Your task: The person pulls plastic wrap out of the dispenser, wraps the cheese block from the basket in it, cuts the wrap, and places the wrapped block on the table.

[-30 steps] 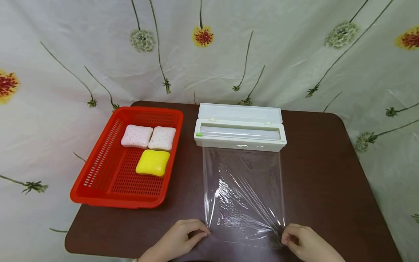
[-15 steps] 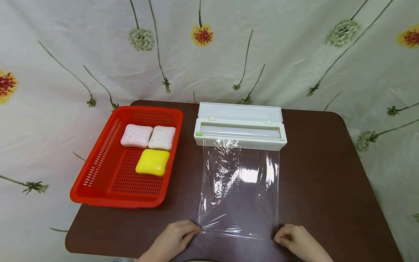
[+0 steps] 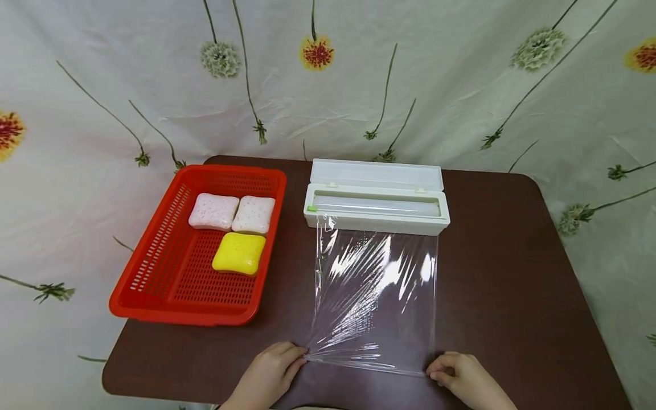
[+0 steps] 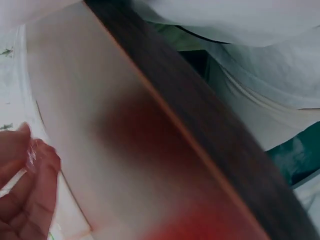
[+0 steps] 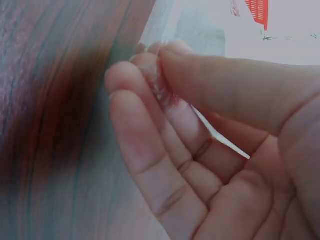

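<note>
A sheet of clear plastic wrap (image 3: 374, 302) stretches over the dark table from a white dispenser box (image 3: 376, 223) toward the person. The left hand (image 3: 271, 370) pinches the sheet's near left corner, where creases fan out. At the near right corner, the right hand (image 3: 466, 376) pinches the film between thumb and fingertips. In the right wrist view a crumpled bit of film shows at the right hand's thumb (image 5: 220, 85). The left wrist view shows the left hand (image 4: 27, 185) with a shiny scrap of film at its fingertips. The dispenser's lid (image 3: 376, 174) stands raised, with the roll (image 3: 376, 205) visible inside.
To the left stands a red plastic basket (image 3: 138, 307) holding two speckled white sponges (image 3: 213, 211) and a yellow sponge (image 3: 239, 253). A green slider (image 3: 311, 209) sits at the box's left end. A flowered curtain (image 3: 410, 68) hangs behind the table (image 3: 512, 273).
Both hands have shifted left with the film's near edge. Creases that ran toward the right hand have gone, and creases now fan from the left hand.
</note>
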### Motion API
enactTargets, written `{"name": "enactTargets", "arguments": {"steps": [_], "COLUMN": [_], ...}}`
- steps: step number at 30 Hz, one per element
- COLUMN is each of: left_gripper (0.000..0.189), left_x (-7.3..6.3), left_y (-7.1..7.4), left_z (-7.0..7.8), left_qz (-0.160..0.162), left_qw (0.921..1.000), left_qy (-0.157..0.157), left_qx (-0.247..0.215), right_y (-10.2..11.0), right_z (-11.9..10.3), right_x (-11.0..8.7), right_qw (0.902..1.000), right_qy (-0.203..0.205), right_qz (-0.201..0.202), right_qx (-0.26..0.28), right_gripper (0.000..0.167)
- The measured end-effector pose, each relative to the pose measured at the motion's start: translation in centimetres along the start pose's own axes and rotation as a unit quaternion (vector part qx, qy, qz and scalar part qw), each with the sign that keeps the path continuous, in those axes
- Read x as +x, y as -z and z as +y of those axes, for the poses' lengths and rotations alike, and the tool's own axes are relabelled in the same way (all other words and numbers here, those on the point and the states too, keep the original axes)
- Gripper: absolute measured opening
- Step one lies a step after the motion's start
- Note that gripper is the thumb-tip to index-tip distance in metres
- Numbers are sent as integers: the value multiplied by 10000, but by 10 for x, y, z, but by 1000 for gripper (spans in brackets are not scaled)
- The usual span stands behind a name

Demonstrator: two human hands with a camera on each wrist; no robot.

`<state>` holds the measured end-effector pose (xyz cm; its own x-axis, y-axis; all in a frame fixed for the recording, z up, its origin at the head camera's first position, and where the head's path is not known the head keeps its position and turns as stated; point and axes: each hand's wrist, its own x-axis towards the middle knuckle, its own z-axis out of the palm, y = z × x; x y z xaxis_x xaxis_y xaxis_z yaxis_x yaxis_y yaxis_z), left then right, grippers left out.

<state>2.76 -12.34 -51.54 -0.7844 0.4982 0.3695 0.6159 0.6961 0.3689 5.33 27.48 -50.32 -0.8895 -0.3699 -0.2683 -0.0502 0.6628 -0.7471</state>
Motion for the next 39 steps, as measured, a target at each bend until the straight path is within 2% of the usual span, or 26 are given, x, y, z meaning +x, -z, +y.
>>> {"name": "enactTargets", "arguments": {"steps": [5,10,14,17,19,23,30,39], "left_gripper": [18,15,14,13,13,14,12,12], "left_x": [1,2,1,1,1,2,3,4], "left_y": [-3,-5,-4,-2,-1,0,1,0], "left_z": [4,4,5,5,4,2,-1,-3], "left_qz": [-60,-259,-481,-472,-380,-283,-462,-499], "left_qw": [9989,9977,9935,9897,9896,9921,9925,9928], "left_qy": [446,607,1010,1285,1310,1167,1096,1064], "left_qx": [114,127,-200,-427,-459,-372,-263,-223], "right_y": [-2,-3,-3,-3,-3,-5,-8,-9], "right_z": [-3,-3,-4,-4,-5,-6,-7,-7], "right_x": [1,2,4,4,4,6,7,9], "right_qw": [9995,9984,9983,9979,9977,9975,9958,9940], "right_qy": [-304,-561,-590,-638,-641,-527,-456,-348], "right_qz": [67,34,12,84,192,389,594,805], "right_qx": [-55,6,4,-12,-68,-283,-523,-647], "right_gripper": [3,5,5,6,7,10,11,13]}}
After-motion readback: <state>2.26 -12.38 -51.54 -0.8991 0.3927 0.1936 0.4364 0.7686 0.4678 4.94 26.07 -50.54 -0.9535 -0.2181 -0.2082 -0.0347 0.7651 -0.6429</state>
